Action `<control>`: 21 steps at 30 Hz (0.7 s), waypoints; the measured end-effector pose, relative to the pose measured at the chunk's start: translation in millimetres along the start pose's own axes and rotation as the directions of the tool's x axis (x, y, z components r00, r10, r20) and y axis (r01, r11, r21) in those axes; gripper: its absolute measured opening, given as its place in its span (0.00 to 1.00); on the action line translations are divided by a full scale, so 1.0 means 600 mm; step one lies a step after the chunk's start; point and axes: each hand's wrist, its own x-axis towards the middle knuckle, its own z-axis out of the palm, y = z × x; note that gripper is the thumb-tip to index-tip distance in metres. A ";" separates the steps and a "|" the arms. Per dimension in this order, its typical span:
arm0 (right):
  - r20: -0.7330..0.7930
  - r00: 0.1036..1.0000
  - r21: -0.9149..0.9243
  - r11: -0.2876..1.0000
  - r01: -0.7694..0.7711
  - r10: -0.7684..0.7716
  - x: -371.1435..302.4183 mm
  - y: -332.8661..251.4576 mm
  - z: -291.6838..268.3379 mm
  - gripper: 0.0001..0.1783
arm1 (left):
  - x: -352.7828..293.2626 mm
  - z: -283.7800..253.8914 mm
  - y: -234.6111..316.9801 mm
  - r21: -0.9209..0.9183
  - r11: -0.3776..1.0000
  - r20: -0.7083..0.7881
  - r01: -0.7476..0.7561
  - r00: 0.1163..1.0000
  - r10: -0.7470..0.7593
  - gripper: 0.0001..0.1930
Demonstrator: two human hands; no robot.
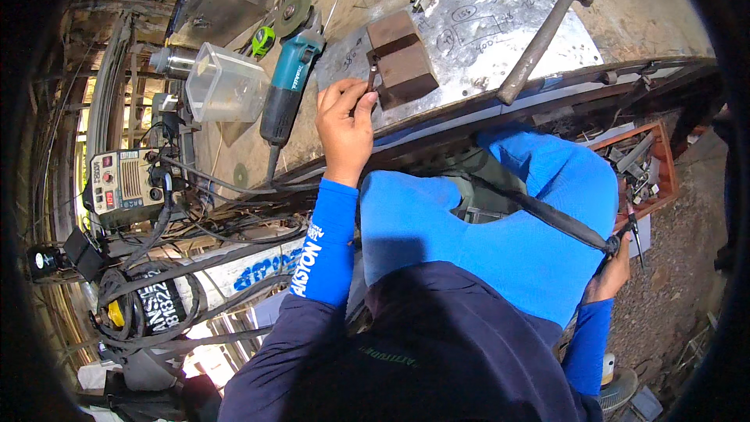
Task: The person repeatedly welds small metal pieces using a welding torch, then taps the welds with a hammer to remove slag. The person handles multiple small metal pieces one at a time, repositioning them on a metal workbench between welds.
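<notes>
My left hand point(346, 126) is at the bench edge, its thumb and fingertips pinched on a small dark metal rod point(373, 76). The rod stands against the side of a brown, angular metal block point(404, 59), which rests on a marked metal plate point(478, 43). Low at the right, beside my blue-clad knee, my right hand point(613, 272) is closed around a black welding torch point(633, 227). A dark sleeved cable point(547, 215) runs across my lap to it. Part of that hand's grip is hidden by my leg.
A hammer point(543, 39) lies across the plate's right side. Left of the block are an angle grinder point(291, 78), a clear plastic container point(226, 82) and a green tape measure point(263, 41). A welding machine point(125, 184), gas cylinder point(234, 273) and red metal-filled tray point(664, 160) stand lower.
</notes>
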 end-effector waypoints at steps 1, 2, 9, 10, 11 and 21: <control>0.006 1.000 0.022 1.000 -0.009 0.009 -0.002 -0.001 0.006 0.19 | 0.000 -0.004 -0.002 -0.016 1.000 0.019 0.002 1.000 -0.002 0.08; -0.014 0.999 0.027 0.999 -0.043 0.043 0.004 0.001 -0.002 0.18 | -0.002 -0.007 -0.001 -0.016 1.000 0.050 0.004 0.999 -0.003 0.08; 0.087 0.992 0.056 0.994 -0.091 0.086 0.025 0.012 -0.021 0.20 | -0.022 0.025 -0.007 -0.016 1.000 -0.082 0.001 0.997 -0.002 0.10; 0.058 0.998 0.002 1.000 -0.024 0.023 0.029 0.016 -0.024 0.20 | -0.022 0.032 -0.008 -0.011 1.000 -0.093 -0.017 0.996 0.016 0.11; 0.063 0.997 0.052 0.997 -0.056 0.053 0.018 0.011 -0.014 0.20 | -0.020 0.030 -0.003 0.021 0.999 -0.108 -0.033 0.993 0.035 0.11; 0.339 0.761 0.041 0.817 0.576 -0.553 -0.095 -0.092 0.118 0.22 | 0.010 -0.005 -0.028 0.012 0.996 0.059 -0.089 0.994 0.088 0.11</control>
